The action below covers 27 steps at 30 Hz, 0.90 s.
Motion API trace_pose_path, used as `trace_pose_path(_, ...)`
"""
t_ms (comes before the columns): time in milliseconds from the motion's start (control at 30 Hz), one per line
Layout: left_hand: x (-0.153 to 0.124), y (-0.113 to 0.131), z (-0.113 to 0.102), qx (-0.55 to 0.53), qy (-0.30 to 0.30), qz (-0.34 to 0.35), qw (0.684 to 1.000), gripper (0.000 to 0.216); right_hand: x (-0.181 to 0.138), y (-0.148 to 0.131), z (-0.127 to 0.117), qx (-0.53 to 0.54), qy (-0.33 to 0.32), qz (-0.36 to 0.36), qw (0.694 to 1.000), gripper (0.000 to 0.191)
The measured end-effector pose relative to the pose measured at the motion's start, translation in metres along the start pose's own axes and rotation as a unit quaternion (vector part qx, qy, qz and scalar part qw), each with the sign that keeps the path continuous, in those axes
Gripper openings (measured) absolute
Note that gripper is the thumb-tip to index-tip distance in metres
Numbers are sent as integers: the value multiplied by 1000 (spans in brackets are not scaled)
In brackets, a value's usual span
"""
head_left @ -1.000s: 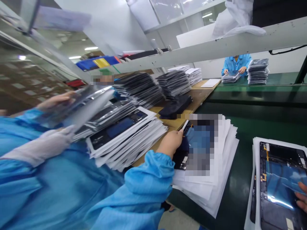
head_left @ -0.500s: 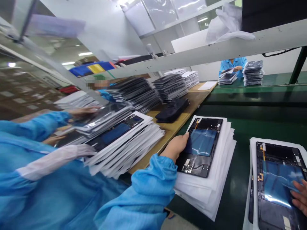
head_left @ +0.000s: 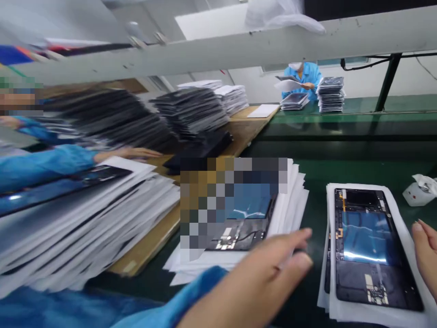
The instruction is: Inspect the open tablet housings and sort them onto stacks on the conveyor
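My left hand, in a blue sleeve, hovers with its fingers stretched out and holds nothing. It sits over the green belt, just below a dark panel with blue film that lies on a stack of white sheets. My right hand shows only at the right edge. It rests by the white sheet under a second dark panel with blue film, with nothing seen in it.
A tall slanted pile of sheets and panels fills the left, on a wooden table. A co-worker's hand reaches over it. Dark stacks stand behind. A white beam crosses overhead. Another person works far back.
My left hand has let go of the middle panel and pulled back toward me. My right hand has slid off the right panel. The view has swung right and down.
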<state>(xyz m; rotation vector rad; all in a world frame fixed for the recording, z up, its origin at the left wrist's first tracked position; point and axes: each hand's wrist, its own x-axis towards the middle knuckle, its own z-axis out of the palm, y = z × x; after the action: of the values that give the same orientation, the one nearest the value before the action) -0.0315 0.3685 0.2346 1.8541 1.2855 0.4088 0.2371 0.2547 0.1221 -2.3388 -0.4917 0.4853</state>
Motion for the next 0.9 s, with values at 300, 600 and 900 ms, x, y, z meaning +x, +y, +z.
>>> trace_pose_path(300,52,-24,125,-162,-28,-107,981,45,22,3,-4,-84,-117,4,990,64)
trace_pose_path(600,56,-24,125,10,-44,-145,988,26,16,-3,1,-139,-109,-51,983,43)
trace_pose_path(900,55,1,102,161,-7,21,987,31,14,3,3,-133,-101,-74,983,45)
